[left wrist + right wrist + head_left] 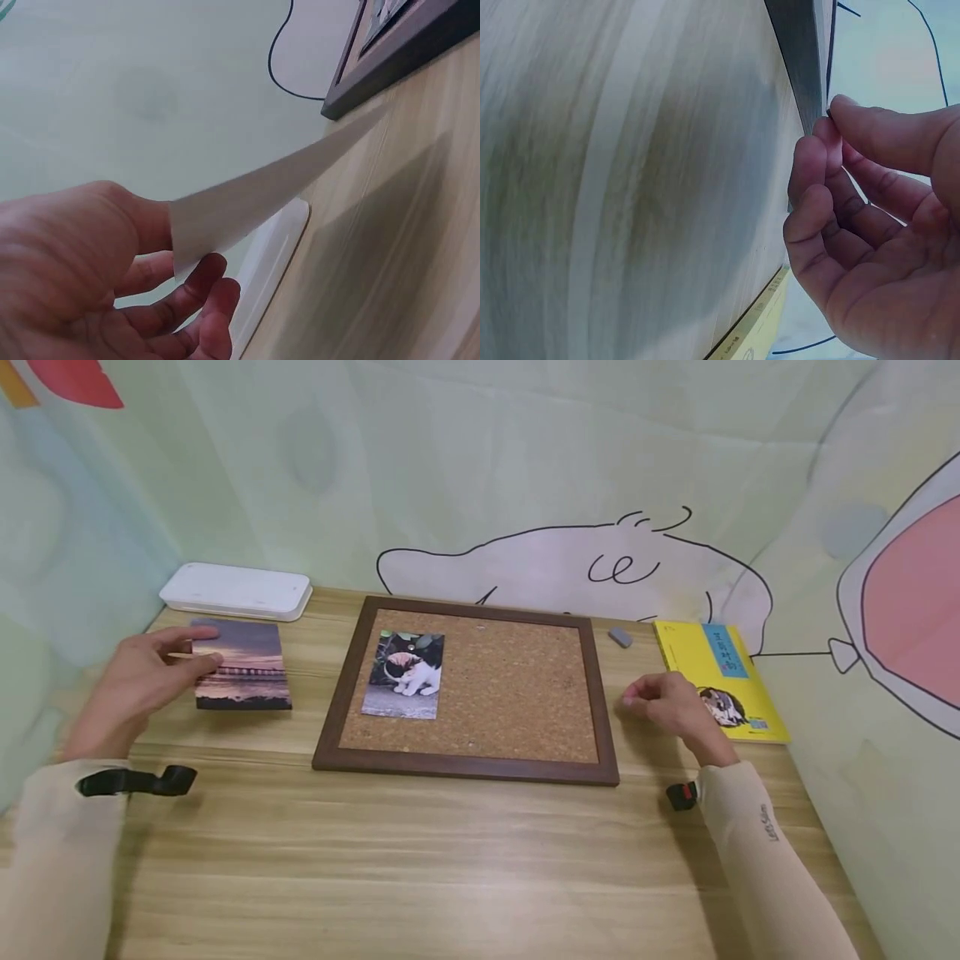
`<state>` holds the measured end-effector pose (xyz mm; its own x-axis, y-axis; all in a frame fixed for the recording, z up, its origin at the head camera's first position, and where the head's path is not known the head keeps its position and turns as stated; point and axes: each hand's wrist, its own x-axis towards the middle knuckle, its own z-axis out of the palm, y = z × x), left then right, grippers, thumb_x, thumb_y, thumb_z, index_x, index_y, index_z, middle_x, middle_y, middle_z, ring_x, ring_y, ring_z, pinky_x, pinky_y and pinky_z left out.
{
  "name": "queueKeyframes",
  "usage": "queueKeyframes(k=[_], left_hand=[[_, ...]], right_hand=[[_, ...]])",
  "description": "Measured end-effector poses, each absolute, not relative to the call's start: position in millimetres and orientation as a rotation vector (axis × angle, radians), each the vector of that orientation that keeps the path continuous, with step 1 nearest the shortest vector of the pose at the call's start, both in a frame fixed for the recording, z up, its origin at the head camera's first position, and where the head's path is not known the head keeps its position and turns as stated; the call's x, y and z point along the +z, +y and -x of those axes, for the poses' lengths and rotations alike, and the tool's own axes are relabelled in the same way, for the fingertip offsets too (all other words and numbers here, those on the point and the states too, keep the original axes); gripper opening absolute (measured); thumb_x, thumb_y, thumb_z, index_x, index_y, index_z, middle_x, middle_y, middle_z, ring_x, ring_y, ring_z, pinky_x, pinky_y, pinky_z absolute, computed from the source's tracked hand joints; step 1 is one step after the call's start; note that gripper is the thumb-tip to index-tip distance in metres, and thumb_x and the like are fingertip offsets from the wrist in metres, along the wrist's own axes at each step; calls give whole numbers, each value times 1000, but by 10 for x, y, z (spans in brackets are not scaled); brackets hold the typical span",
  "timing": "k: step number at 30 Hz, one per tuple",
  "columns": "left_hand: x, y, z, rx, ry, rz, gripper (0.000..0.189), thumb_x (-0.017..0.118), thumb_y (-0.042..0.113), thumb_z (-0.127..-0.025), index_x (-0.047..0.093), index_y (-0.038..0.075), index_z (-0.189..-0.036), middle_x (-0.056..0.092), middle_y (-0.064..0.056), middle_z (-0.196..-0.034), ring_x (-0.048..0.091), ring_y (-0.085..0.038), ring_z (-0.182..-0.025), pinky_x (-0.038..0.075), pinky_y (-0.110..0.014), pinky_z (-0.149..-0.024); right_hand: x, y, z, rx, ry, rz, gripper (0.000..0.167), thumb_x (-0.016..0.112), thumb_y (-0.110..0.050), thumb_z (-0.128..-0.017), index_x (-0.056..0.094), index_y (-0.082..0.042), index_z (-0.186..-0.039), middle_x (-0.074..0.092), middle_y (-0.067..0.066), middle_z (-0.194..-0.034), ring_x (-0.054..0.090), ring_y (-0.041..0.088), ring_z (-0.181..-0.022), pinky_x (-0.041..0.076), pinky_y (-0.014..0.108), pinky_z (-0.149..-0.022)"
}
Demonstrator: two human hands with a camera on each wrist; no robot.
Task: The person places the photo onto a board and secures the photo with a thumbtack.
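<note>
My left hand (142, 681) pinches a sunset photo (242, 672) by its left edge, thumb on the picture side. In the left wrist view the photo's pale back (247, 206) shows, tilted above the table. My right hand (671, 706) hovers between the corkboard and the yellow book; its thumb and index fingertip pinch a small dark thing (829, 113), mostly hidden. On the left part of the brown-framed corkboard (517, 693) is a cat photo (405, 677) with a small pin (411, 647) near its top. Small shiny spots show on the cork near its top and bottom edges.
A white case (236, 591) lies at the back left, behind the sunset photo. At the right is a yellow book (720, 681), partly behind my right hand. A small grey block (620, 637) sits beside the frame's upper right corner. A printed curtain (480, 468) borders the table.
</note>
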<state>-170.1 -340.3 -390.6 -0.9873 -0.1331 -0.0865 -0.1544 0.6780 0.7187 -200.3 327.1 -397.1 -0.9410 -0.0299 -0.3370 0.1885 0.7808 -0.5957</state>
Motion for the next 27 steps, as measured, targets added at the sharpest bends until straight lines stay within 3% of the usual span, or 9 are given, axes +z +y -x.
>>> queueKeyframes(k=[8, 15, 20, 27], left_hand=[[-3830, -3193, 1781, 1205, 2877, 206, 62, 64, 43, -106, 53, 12, -158, 48, -7, -132, 53, 7, -89, 50, -24, -69], [-3805, -2990, 1841, 1322, 2837, 151, 53, 66, 31, -105, 58, 10, -153, 47, -4, -125, 55, 5, -85, 48, -22, -69], [-3781, -2864, 1910, 1348, 2787, 94, 54, 67, 29, -106, 57, 9, -155, 49, -8, -134, 59, 12, -86, 50, -20, -73], [-3742, -2647, 2011, 1321, 2753, 55, 52, 66, 32, -106, 59, 15, -154, 52, -14, -145, 60, 5, -93, 49, -22, -78]], right_hand=[[-3960, 3212, 2017, -981, 2636, -145, 28, 68, -24, -106, 69, -4, -126, 65, 16, -124, 53, 30, -114, 43, 37, -97], [-3949, 3131, 2013, -1105, 2590, -183, 28, 65, -24, -108, 68, -4, -127, 63, 12, -122, 51, 28, -113, 42, 35, -96], [-3952, 3060, 2028, -1176, 2565, -214, 26, 64, -24, -108, 68, -5, -125, 63, 7, -117, 52, 25, -110, 44, 34, -92], [-3994, 3003, 2041, -1290, 2571, -140, 27, 66, -22, -106, 68, 0, -121, 67, 0, -101, 58, 17, -95, 51, 28, -81]])
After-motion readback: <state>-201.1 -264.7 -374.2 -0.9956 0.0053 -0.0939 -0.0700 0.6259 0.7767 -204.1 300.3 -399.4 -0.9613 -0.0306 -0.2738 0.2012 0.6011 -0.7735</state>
